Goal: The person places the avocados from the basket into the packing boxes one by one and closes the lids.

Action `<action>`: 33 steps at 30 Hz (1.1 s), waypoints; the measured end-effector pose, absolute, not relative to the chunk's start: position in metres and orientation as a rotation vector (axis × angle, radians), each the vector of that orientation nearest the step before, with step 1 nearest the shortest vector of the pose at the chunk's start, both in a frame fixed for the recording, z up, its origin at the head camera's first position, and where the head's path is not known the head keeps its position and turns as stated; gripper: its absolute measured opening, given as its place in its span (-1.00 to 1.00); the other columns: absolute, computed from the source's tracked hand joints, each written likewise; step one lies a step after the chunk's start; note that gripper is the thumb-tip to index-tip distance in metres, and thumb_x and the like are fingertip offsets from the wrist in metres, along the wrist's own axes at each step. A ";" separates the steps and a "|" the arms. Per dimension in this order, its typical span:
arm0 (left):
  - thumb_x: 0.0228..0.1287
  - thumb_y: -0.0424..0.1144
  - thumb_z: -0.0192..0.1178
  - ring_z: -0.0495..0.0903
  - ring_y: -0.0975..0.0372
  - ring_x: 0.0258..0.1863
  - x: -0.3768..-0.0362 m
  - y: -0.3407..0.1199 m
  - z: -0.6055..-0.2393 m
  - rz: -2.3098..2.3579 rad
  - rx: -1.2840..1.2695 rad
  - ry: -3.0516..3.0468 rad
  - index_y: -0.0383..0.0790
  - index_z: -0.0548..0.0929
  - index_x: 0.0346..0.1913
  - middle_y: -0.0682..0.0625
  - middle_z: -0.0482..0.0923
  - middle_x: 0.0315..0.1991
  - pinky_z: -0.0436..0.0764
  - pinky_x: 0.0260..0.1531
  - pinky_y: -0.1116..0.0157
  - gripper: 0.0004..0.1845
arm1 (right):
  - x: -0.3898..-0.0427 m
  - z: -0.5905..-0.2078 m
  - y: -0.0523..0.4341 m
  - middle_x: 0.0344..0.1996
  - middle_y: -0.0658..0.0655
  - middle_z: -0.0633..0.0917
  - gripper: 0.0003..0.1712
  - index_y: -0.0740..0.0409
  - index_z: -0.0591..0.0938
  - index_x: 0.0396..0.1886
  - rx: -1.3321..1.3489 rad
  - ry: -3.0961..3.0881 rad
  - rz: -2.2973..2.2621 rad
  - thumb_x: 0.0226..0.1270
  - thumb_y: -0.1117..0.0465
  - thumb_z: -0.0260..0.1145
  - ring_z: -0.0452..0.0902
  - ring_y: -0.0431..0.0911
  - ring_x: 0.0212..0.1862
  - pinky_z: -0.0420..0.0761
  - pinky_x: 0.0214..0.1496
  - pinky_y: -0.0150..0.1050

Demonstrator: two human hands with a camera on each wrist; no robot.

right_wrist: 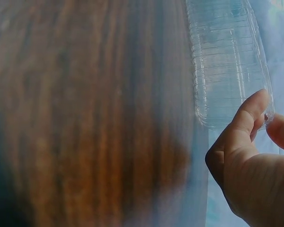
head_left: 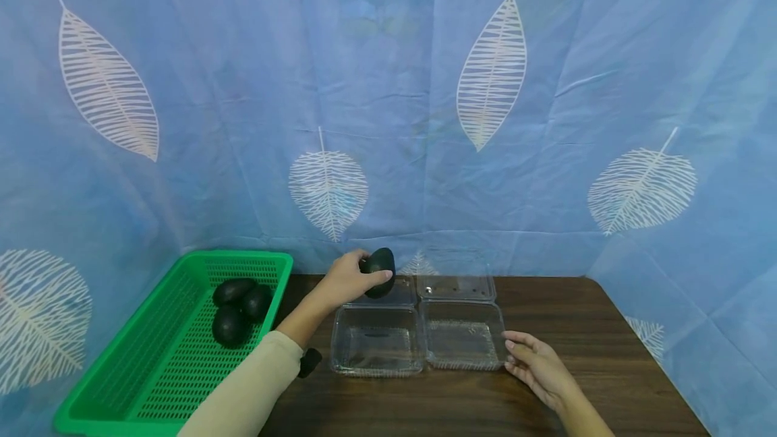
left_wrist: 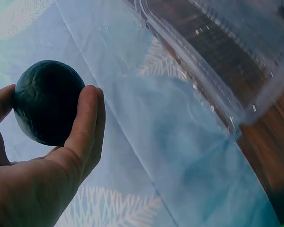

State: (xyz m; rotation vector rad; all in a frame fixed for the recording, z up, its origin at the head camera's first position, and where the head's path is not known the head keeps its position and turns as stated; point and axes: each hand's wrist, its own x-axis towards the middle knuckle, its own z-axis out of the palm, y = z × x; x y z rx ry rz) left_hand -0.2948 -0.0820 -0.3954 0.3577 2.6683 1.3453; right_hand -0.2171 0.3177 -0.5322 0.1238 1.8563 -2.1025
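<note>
My left hand grips a dark avocado between thumb and fingers, raised over the lids of two clear plastic clamshell containers. In the left wrist view the avocado shows its rounded end, with fingers on either side. The left container stands open with its lid folded back. Beside it, the right container is open too, its lid leaning toward the curtain. My right hand pinches the right container's rim near its corner; the right wrist view shows thumb and finger at that edge.
On the left, a green plastic basket holds several dark avocados. Both containers sit on a brown wood-grain table. A blue curtain with white leaf prints hangs right behind. A small black object shows by the left sleeve.
</note>
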 end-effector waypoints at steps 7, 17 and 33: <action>0.38 0.13 0.32 0.64 -0.09 0.12 -0.298 -0.057 -0.402 1.316 0.417 2.644 -0.40 0.39 0.47 -0.33 0.50 0.33 0.68 -0.01 -0.03 -0.17 | -0.217 -0.532 0.317 -0.10 0.02 0.46 -0.41 0.35 0.26 0.48 0.138 1.864 -2.096 0.64 0.16 0.16 0.48 -0.25 -0.16 0.66 0.05 -0.40; 0.36 0.11 0.35 0.70 -0.01 0.02 -0.299 -0.024 -0.421 1.451 0.422 2.484 -0.38 0.44 0.43 -0.30 0.59 0.20 0.73 -0.09 0.05 -0.22 | -0.219 -0.536 0.318 -0.09 0.01 0.48 -0.41 0.34 0.28 0.48 0.153 1.867 -2.090 0.65 0.15 0.16 0.49 -0.25 -0.16 0.67 0.04 -0.39; 0.35 0.16 0.35 0.66 -0.07 0.13 -0.300 0.022 -0.447 1.376 0.377 2.482 -0.38 0.54 0.35 -0.28 0.61 0.21 0.71 -0.03 -0.02 -0.25 | -0.220 -0.537 0.316 -0.03 0.03 0.44 -0.39 0.35 0.25 0.50 0.172 1.908 -2.060 0.64 0.15 0.16 0.48 -0.22 -0.12 0.66 0.07 -0.37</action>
